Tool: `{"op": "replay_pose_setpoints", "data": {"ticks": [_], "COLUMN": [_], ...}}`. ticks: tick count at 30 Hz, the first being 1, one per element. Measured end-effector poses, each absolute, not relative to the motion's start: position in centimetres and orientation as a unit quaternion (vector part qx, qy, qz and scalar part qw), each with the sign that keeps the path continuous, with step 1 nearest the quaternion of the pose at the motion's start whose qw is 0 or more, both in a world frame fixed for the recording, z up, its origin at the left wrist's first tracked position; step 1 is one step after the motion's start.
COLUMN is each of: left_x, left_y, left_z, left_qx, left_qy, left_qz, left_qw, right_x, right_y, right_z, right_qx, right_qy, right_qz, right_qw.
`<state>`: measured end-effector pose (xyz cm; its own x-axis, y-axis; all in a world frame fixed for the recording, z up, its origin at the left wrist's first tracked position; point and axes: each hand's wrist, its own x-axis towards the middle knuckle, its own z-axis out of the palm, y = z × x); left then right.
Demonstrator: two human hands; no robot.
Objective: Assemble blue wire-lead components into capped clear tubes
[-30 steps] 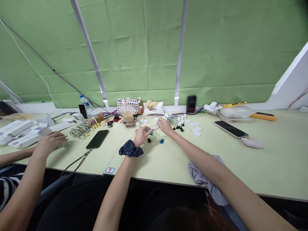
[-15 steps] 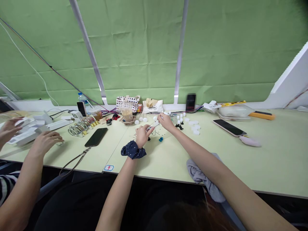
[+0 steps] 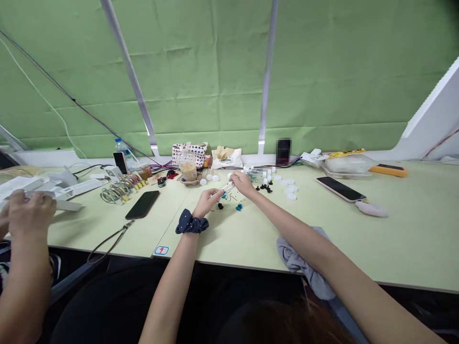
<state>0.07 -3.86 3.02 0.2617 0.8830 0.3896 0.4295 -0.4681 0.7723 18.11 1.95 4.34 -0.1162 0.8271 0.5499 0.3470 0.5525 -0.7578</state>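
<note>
A slim clear tube (image 3: 227, 187) slants between my two hands above the table. My left hand (image 3: 205, 202), below a dark dotted scrunchie on the wrist, pinches its lower end. The fingers of my right hand (image 3: 242, 183) are closed around the upper end. What the right fingertips cover is hidden. Beneath the hands lie a blue piece (image 3: 239, 207), a small black piece (image 3: 220, 206) and thin scattered pins. Past my right hand are several black stoppers (image 3: 268, 189), white round caps (image 3: 291, 196) and clear tubes (image 3: 256, 175) with white ends.
On the left, a co-worker's hands (image 3: 30, 210) hold something clear near white boxes (image 3: 27, 184). A phone (image 3: 142, 204) with a strap and a rack of rings (image 3: 121, 188) lie nearby. A drink cup (image 3: 188, 169) stands behind. To the right are another phone (image 3: 340, 189) and a grey cloth (image 3: 303, 255).
My left hand has shifted slightly left and down, and the right hand slightly down, with more of the clear tube showing. The co-worker's hands have moved left and come together.
</note>
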Motion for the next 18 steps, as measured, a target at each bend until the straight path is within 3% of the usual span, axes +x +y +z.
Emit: {"op": "replay_pose_setpoints", "data": {"ticks": [5,10,14,18], "left_x": [0.7,1.5,1.9,2.1], "left_y": [-3.9,-3.7,-3.6,-3.8], "left_z": [3.0,3.0,3.0,2.8], "left_qx": [0.755,0.751,0.759,0.761], "left_qy": [0.445,0.45,0.456,0.464], "left_qz": [0.44,0.469,0.458,0.443], "left_qw": [0.198,0.115,0.077,0.101], "right_x": [18.5,20.3,20.5,19.4], "right_y": [1.6,1.7,1.8,1.6], "right_z": [5.5,6.8,6.7,5.8], "right_qx": [-0.382,-0.312,-0.311,-0.354], "right_qy": [-0.64,-0.59,-0.566,-0.511], "right_qz": [0.405,0.586,0.618,0.575], "right_qw": [0.53,0.458,0.448,0.532]}}
